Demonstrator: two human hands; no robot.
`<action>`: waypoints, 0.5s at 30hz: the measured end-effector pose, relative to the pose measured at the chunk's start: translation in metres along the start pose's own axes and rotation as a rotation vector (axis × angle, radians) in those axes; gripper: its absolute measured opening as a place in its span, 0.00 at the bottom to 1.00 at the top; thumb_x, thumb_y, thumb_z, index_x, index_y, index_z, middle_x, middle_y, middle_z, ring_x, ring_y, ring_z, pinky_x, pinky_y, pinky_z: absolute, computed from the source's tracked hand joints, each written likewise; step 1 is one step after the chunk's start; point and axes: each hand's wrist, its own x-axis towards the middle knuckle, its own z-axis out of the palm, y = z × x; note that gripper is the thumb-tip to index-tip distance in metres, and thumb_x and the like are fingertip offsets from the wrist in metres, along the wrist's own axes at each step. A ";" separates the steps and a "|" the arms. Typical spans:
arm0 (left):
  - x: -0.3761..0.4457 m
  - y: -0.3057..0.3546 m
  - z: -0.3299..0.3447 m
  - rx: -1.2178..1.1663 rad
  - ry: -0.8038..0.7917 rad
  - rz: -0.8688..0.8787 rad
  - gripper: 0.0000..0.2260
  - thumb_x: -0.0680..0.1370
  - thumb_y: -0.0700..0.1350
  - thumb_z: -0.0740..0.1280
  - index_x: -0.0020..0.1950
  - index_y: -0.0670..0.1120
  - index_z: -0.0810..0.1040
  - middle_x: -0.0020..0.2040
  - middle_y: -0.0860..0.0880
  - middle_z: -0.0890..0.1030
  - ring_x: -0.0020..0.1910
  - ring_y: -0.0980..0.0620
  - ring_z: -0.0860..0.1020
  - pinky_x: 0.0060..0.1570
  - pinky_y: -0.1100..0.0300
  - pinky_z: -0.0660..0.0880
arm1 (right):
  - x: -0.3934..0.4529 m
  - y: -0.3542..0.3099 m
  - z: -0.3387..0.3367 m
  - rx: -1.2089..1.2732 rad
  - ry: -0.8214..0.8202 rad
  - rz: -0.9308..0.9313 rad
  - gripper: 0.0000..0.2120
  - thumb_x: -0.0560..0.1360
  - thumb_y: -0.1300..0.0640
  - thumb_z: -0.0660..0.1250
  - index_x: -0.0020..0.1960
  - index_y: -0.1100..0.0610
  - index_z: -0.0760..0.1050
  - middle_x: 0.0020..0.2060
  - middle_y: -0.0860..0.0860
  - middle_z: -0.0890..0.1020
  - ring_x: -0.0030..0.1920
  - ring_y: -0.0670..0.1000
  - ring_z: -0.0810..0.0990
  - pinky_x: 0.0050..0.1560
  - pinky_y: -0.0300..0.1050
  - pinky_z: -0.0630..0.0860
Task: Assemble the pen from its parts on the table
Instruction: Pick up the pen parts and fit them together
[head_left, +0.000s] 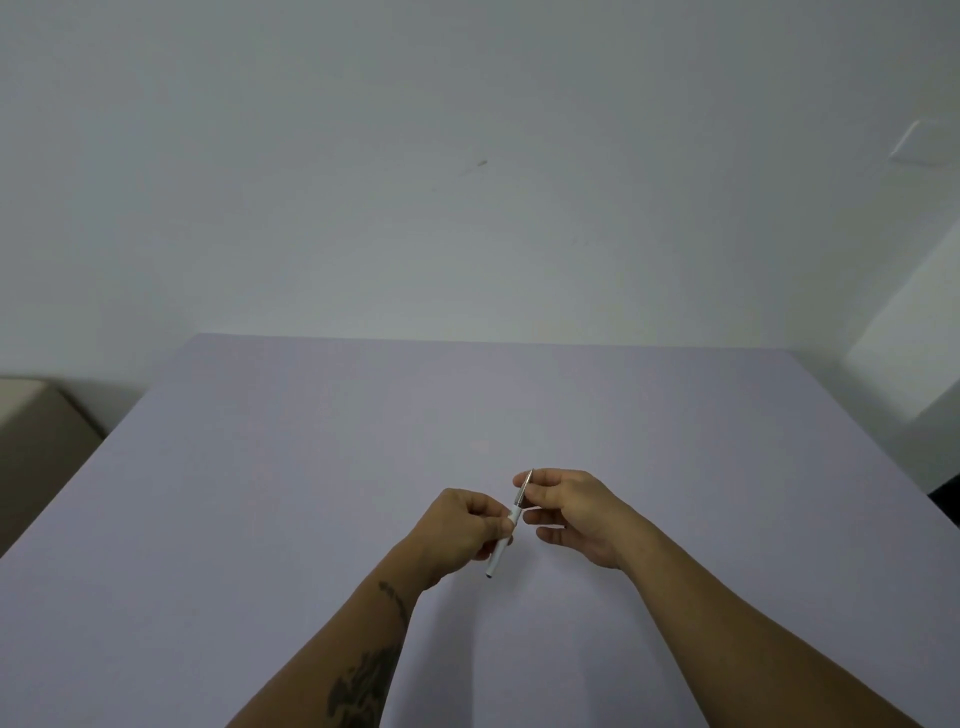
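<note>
Room: pale grey-white walls were seen behind the work area, with a small dark mark (482, 162) on the far wall and a white wall plate (919, 144) at the far right.
Counter: a lavender-grey counter (311, 467) was spread from the near edge of the view back to the far wall; a beige piece of furniture (36, 415) was seen past its left edge.
Pen: a slim pen (511, 522) was held above the counter, near the middle of the scene, tilted so that its tip pointed far and slightly right and its rear end pointed near and left.
Pen barrel: the white barrel (496, 558) was seen as the nearer part, its dark rear end left uncovered below the left hand.
Pen tip section: a thin silvery metal front section (524, 488) was seen rising out of the white barrel.
Left hand: the left hand (462, 530) was clenched round the white barrel, with the fingers curled over it; a dark tattoo (363, 686) was seen on the forearm.
Right hand: the right hand (571, 512) was closed on the metal front section, which was pinched between thumb and forefinger, while the other fingers were loosely curled below it.
Spacing: both hands were held just beside each other, joined by the pen.
</note>
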 end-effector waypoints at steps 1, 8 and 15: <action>0.000 0.001 -0.001 0.000 0.003 0.000 0.05 0.78 0.40 0.69 0.46 0.42 0.84 0.41 0.45 0.84 0.39 0.50 0.81 0.41 0.61 0.79 | 0.001 0.001 0.000 0.008 0.004 0.001 0.08 0.80 0.59 0.66 0.56 0.57 0.82 0.48 0.52 0.84 0.48 0.52 0.81 0.50 0.48 0.77; 0.002 0.001 -0.001 0.004 -0.003 0.002 0.05 0.77 0.40 0.69 0.47 0.42 0.85 0.40 0.46 0.85 0.39 0.50 0.81 0.43 0.59 0.80 | 0.002 -0.003 0.003 -0.032 0.041 -0.033 0.09 0.81 0.62 0.62 0.52 0.57 0.82 0.46 0.52 0.84 0.47 0.51 0.80 0.50 0.47 0.77; 0.003 0.007 -0.001 0.011 -0.015 0.008 0.06 0.78 0.41 0.69 0.48 0.41 0.84 0.42 0.45 0.85 0.40 0.51 0.81 0.43 0.60 0.79 | 0.003 -0.003 0.001 0.030 0.045 -0.015 0.10 0.82 0.63 0.61 0.52 0.58 0.81 0.45 0.54 0.84 0.46 0.52 0.82 0.48 0.47 0.78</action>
